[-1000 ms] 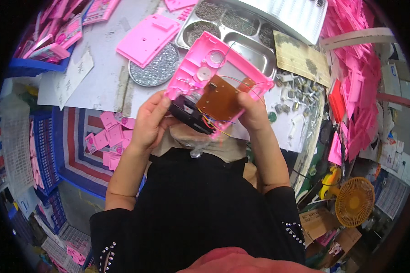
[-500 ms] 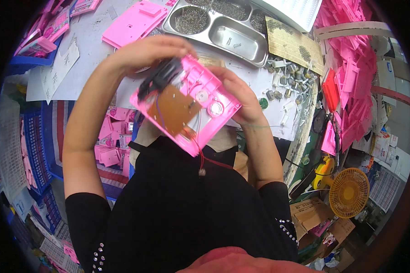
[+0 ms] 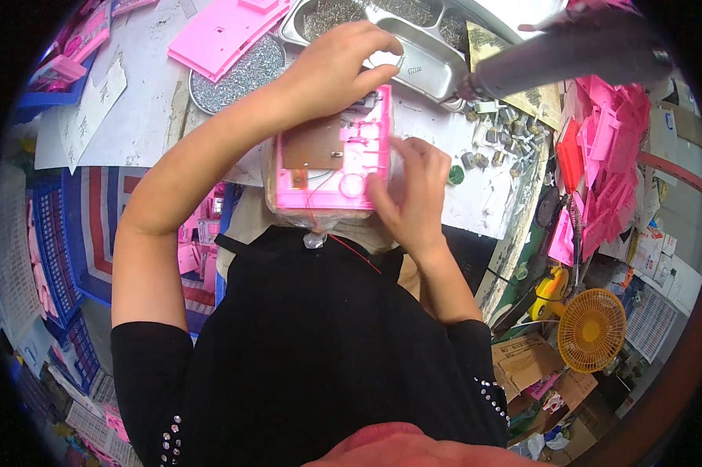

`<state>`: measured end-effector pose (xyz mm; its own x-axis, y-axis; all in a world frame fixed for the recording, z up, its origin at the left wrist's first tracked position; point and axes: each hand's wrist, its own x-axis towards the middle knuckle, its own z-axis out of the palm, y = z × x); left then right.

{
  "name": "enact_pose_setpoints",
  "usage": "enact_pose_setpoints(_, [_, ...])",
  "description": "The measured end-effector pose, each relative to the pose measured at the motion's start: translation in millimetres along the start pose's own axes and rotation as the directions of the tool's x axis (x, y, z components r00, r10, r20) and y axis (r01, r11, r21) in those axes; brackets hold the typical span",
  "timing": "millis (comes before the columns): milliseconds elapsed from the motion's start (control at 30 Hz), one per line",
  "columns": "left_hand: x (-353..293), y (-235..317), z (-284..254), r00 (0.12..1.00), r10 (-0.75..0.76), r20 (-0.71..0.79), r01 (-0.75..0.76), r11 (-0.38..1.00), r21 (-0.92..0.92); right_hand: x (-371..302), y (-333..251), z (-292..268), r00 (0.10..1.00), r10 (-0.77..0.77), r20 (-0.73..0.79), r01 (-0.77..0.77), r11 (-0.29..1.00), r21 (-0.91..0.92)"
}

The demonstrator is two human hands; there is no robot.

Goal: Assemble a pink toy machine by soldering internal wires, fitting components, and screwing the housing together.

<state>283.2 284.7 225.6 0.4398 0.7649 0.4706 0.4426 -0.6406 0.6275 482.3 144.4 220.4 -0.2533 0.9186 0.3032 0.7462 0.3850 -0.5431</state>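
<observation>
A pink plastic casing [image 3: 364, 180] lies open side up on a plastic-wrapped support [image 3: 274, 183] in front of me. Inside it sit a brown circuit board [image 3: 313, 148] and a dark part, partly covered by my left hand. Thin red wires [image 3: 356, 253] trail from its near edge. My left hand [image 3: 335, 70] reaches over the casing to the metal tray, thumb and fingers apart beside a small spring [image 3: 415, 70]. At the casing's right edge is my right hand [image 3: 417, 191], its thumb touching the rim and its fingers spread.
A dark electric screwdriver [image 3: 553, 62] juts in from the upper right, its tip by the metal tray [image 3: 450, 92]. A round dish of screws [image 3: 211, 93] stands left. Small metal parts [image 3: 506, 132], pink panels [image 3: 600, 148] and a yellow fan [image 3: 592, 331] are right.
The casing has been turned and set down on the support. My left hand has let go and moved to the tray; my right hand has loosened. The screwdriver has come into view.
</observation>
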Motion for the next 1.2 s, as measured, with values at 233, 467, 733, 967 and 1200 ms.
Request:
enact_pose_setpoints(233, [-90.2, 36.7, -53.3, 0.99, 0.021, 0.143, -0.018, 0.999, -0.026, 5.3, 7.1, 4.7, 0.989, -0.151, -0.006, 0.151, 0.987, 0.048])
enact_pose_setpoints(467, [-136.2, 53.2, -58.5, 0.911, 0.079, 0.406, -0.081, 0.997, -0.011, 43.7, 3.1, 1.8, 0.921, -0.354, 0.164, 0.372, 0.924, -0.091])
enact_pose_setpoints(733, [-132.6, 51.9, -66.3, 0.868, 0.125, 0.481, -0.171, 0.984, 0.053, 60.0, 17.8, 0.5, 0.791, -0.569, 0.226, 0.593, 0.803, -0.053])
enact_pose_setpoints(967, [-133.8, 51.6, -63.7, 0.928, 0.106, 0.357, -0.103, 0.994, -0.028, 76.9, 29.4, -11.9, 0.627, -0.699, 0.343, 0.76, 0.646, -0.075])
enact_pose_setpoints(1200, [-126.4, 63.3, -51.6, 0.972, 0.08, 0.222, -0.063, 0.995, -0.083, 83.0, 22.3, -22.2, 0.702, -0.632, 0.329, 0.631, 0.766, 0.123])
